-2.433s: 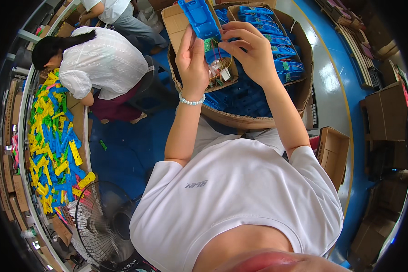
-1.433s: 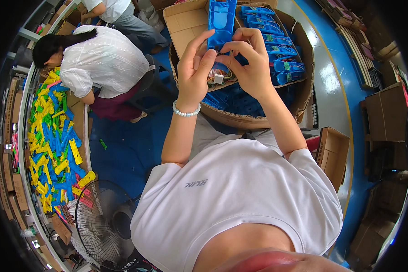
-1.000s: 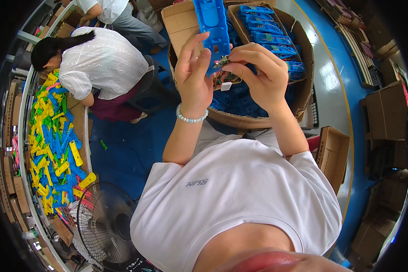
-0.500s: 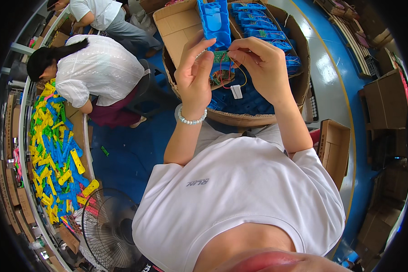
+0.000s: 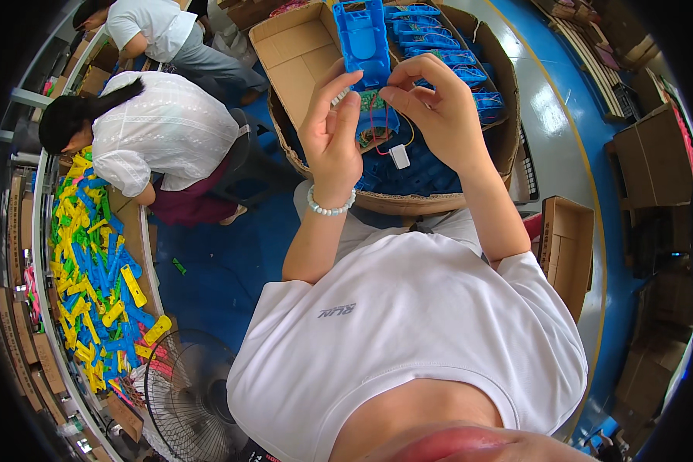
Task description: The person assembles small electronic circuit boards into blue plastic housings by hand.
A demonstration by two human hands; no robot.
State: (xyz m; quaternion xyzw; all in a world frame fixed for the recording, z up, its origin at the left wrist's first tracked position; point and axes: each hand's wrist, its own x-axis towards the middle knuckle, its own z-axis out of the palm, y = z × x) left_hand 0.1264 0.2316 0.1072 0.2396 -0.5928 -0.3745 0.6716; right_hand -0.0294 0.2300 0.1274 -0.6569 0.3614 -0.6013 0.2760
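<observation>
Your left hand (image 5: 333, 135) clamps blue plastic housing (image 5: 364, 42) upright over far cardboard box (image 5: 470, 196), open side toward you for access. Right hand (image 5: 436, 108) fingers pinched together on wiring at green circuit board (image 5: 372, 104); small white part (image 5: 400, 156) dangles below on wires.

Blue plastic shell (image 5: 364, 40) held upright, red and yellow wires (image 5: 379, 132), small white part (image 5: 400, 156) dangling below

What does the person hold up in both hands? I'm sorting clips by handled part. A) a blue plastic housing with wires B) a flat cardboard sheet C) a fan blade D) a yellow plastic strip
A: the left hand and right hand grip a blue plastic housing with thin wires dangling, above the cardboard box of blue parts.
</observation>
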